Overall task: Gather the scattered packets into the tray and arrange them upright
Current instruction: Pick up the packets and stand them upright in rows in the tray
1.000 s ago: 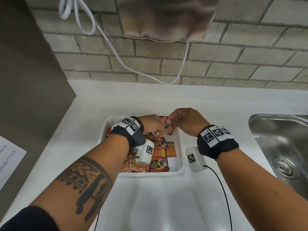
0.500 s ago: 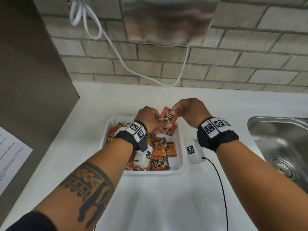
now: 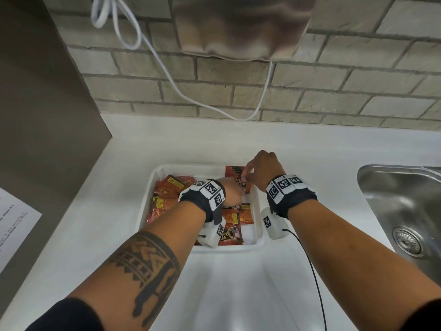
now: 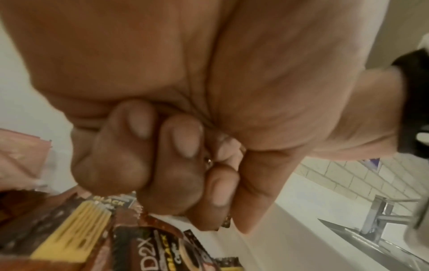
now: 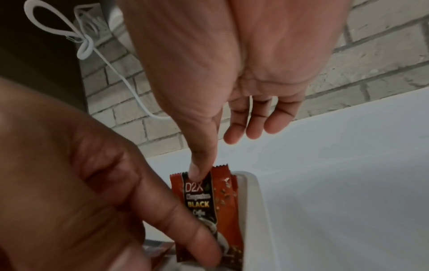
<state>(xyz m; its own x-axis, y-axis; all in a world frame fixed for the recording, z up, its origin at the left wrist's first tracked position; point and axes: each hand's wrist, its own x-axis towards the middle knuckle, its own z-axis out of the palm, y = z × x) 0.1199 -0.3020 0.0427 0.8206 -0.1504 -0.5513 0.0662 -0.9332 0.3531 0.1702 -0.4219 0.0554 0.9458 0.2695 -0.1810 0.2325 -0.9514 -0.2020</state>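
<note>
A white tray on the counter holds several red-and-black coffee packets lying flat. One packet stands upright against the tray's far right wall, with at least one more upright behind it. My right hand pinches its top edge, thumb on the front and the other fingers spread. Inside the tray, my left hand has its fingers curled and its thumb on the packet's lower face. More flat packets lie under the left hand.
A steel sink is set into the counter at the right, its tap beyond. A paper sheet lies at the left. A black cable trails from my right wrist. A brick wall with a white cord stands behind.
Both hands held the packet raised over the tray; now it is lowered and stands against the far right wall. The left hand has dropped into the tray.
</note>
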